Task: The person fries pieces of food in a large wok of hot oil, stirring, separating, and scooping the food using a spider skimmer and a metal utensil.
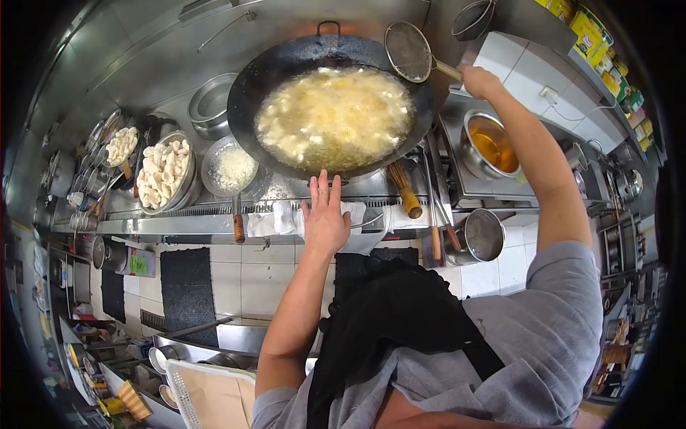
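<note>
My right hand point(481, 82) is closed around the wooden handle of a round mesh strainer point(409, 53), raised over the far right rim of a large black wok point(246, 82). Bubbling oil point(336, 118) fills the wok, with many pale pieces frying in it. My left hand point(326, 222) is open, its fingers stretched toward the wok's near rim. Whether the fingertips touch the rim is hard to tell. White cloths point(280, 218) lie beside and under that hand.
Left of the wok are a ladle-like strainer point(234, 170) of pale crumbs and a bowl of pale pieces point(164, 175). A bamboo brush point(406, 193) lies on the right. Beyond it stand a pot of amber oil point(491, 145) and a metal pot point(483, 236) below the counter.
</note>
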Tool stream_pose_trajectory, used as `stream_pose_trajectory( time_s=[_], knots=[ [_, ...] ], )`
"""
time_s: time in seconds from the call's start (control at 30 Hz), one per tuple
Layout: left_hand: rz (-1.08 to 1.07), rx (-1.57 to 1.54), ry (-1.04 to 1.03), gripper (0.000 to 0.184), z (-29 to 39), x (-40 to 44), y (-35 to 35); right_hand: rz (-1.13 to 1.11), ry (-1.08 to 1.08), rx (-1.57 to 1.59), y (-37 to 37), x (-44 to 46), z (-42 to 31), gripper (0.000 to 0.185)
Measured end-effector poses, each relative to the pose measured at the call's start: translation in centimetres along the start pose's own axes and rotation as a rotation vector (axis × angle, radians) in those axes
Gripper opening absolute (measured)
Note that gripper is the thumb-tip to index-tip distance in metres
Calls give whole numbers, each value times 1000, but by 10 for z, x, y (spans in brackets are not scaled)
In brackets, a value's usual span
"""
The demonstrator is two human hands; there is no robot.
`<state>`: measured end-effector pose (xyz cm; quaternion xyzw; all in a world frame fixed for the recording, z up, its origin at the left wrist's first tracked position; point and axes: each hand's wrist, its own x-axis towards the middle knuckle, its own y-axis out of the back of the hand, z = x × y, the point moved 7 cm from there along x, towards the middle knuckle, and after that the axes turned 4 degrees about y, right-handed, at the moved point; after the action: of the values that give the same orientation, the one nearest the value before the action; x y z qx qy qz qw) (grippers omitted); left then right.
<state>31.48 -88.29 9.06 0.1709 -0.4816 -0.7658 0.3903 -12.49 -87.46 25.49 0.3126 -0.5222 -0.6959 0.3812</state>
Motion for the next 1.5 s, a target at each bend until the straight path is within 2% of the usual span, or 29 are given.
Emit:
stream_pose_trajectory(
  time_s=[0.1,0.17,0.23,0.3,0.37,0.43,0.5,0.7,0.77,0.83,0.87,0.93,1.03,1.1,1.27,1.37,1.5],
  knots=[
    [-19,2,23,81,1,2,2,-34,48,54,-17,25,-13,57],
    [-15,5,36,81,3,3,3,-8,140,70,-39,63,-5,54],
    [-13,14,47,82,6,4,2,-333,115,105,-60,80,-8,55],
    [-5,55,77,86,9,5,-1,-374,135,229,-73,96,-4,49],
    [10,63,79,87,12,6,-2,-566,20,633,-96,103,-1,44],
    [15,62,96,88,14,7,-1,-601,40,618,-110,115,-11,42],
    [16,28,116,88,15,8,1,-766,24,774,-132,124,-31,45],
    [-3,17,168,87,16,12,-3,-755,169,1062,-171,124,-132,49],
    [7,20,173,87,18,12,-3,-751,189,1339,-193,120,-172,46],
    [5,33,187,87,19,11,-4,-756,177,1600,-184,95,-212,15],
    [3,46,196,86,19,11,-4,-753,181,1603,-177,85,-227,15],
    [-11,61,200,85,20,11,-2,-733,186,1859,-160,67,-249,7],
    [-41,95,193,83,20,9,-1,-577,239,1689,-143,51,-252,6],
    [-52,108,176,81,16,7,3,-535,236,1708,-130,32,-249,12],
    [-58,117,92,80,6,1,2,-381,224,1455,-107,0,-218,29],
    [-38,82,54,79,1,-3,3,-253,79,1499,-82,-22,-211,30],
    [-40,69,23,77,-3,-6,6,-273,100,1350,-67,-36,-207,41]
  ],
)
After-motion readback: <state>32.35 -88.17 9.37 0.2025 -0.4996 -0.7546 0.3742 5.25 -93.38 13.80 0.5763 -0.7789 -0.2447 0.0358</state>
